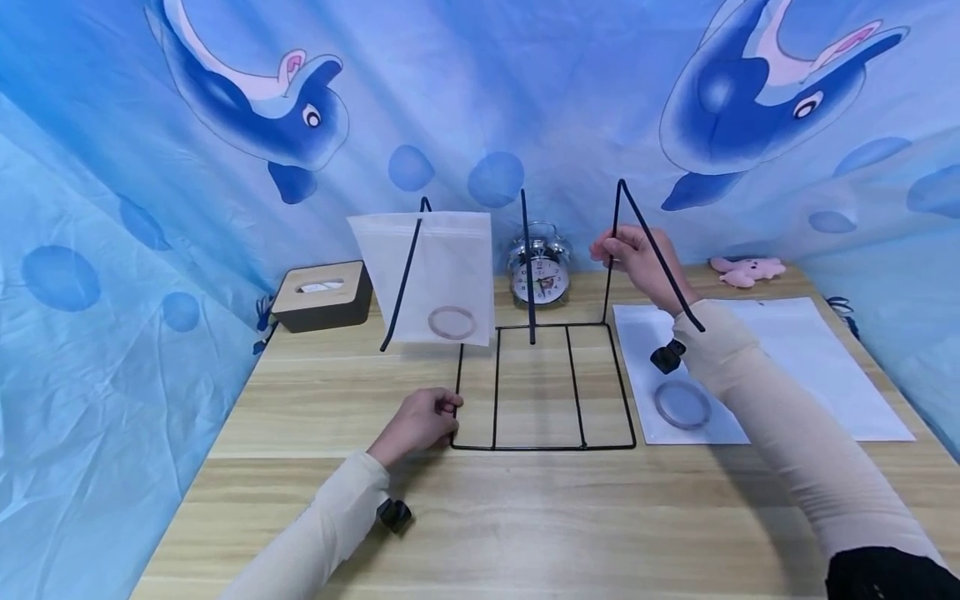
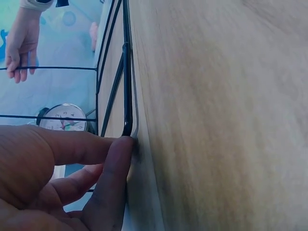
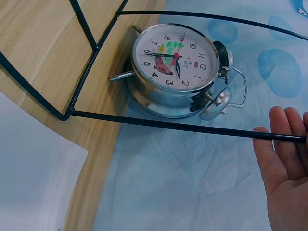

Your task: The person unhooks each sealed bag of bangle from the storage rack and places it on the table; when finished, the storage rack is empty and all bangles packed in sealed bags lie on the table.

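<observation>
A black wire rack (image 1: 540, 448) sits on the table, with angled wire arms rising from its base. My left hand (image 1: 423, 421) pinches the front left corner of the base between thumb and fingers; the left wrist view shows the fingertips at the bend of the wire. My right hand (image 1: 637, 258) is at the rack's right upright. In the right wrist view its fingers (image 3: 288, 144) are nearly straight, and the wire crosses in front of them. A frosted zip bag (image 1: 442, 271) stands upright behind the left wire arm, with a pale ring at its lower right.
Behind the rack stands a silver twin-bell alarm clock (image 1: 542, 279). A tissue box (image 1: 321, 300) is at back left, a pink plush toy (image 1: 746, 271) at back right. White sheet (image 1: 802, 358) lies right of the rack, with a clear ring (image 1: 682, 406) near its front left.
</observation>
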Demonstrator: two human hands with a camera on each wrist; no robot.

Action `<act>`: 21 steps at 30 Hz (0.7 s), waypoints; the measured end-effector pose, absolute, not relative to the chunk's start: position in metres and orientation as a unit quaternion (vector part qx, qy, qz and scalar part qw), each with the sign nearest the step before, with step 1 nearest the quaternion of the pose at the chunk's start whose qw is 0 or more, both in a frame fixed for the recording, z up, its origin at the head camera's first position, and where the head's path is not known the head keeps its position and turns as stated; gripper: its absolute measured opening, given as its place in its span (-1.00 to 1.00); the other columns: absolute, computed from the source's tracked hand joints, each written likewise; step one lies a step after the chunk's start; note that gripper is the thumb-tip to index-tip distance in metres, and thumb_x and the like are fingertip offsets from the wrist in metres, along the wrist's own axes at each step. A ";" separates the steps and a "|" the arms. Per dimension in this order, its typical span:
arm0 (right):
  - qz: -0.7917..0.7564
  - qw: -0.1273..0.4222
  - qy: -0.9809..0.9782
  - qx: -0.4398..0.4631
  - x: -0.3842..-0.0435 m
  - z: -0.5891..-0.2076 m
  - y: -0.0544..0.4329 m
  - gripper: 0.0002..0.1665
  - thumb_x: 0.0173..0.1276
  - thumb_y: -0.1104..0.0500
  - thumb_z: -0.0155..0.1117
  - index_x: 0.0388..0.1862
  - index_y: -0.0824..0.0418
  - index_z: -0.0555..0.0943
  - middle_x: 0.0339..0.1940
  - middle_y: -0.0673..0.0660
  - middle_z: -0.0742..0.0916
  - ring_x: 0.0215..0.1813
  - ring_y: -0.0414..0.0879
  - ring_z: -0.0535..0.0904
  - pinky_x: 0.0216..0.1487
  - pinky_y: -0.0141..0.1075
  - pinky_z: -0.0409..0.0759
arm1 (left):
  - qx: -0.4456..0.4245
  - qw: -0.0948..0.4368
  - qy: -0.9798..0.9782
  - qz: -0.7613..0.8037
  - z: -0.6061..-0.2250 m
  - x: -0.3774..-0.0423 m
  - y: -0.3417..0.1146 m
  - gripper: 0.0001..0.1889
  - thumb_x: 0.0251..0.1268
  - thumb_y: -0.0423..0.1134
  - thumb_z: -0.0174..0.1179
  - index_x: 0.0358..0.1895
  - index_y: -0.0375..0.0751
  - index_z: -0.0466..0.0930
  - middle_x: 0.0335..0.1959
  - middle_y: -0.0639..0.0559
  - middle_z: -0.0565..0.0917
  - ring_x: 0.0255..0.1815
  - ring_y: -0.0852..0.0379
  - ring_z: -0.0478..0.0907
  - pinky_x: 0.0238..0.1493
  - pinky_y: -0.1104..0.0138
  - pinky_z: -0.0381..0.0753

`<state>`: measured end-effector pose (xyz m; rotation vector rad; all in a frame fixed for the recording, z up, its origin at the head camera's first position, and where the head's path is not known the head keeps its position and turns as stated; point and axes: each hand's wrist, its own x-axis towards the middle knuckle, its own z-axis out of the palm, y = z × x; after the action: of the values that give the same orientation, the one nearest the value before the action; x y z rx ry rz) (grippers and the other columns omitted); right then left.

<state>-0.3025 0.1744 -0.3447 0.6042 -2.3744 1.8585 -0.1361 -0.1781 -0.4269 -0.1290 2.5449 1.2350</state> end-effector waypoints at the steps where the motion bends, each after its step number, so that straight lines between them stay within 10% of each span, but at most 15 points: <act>1: 0.606 0.034 -0.770 0.198 -0.303 -0.345 0.174 -0.58 0.58 0.02 0.06 0.02 0.36 0.63 0.04 0.29 0.69 0.05 -0.04 0.63 0.19 -0.12 0.61 | -0.046 0.154 0.887 0.433 -0.426 -0.136 -0.179 -0.67 0.19 -0.54 0.19 0.05 -0.33 0.63 -0.22 -0.08 0.56 -0.40 0.08 0.59 -0.41 0.29 0.72; 21: 0.598 0.045 -0.778 0.190 -0.301 -0.340 0.172 -0.67 0.61 0.14 0.05 -0.04 0.38 0.63 -0.07 0.28 0.71 -0.02 -0.04 0.65 0.13 -0.19 0.64 | -0.028 0.118 0.890 0.439 -0.388 -0.143 -0.222 -0.62 0.37 -0.38 0.20 0.20 -0.47 0.52 0.04 -0.28 0.63 0.07 -0.12 0.57 0.08 0.13 0.62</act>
<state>-0.3009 0.1715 -0.3396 0.5794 -2.3763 1.8259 -0.1429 -0.2221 -0.3877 -0.0830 2.6039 1.2847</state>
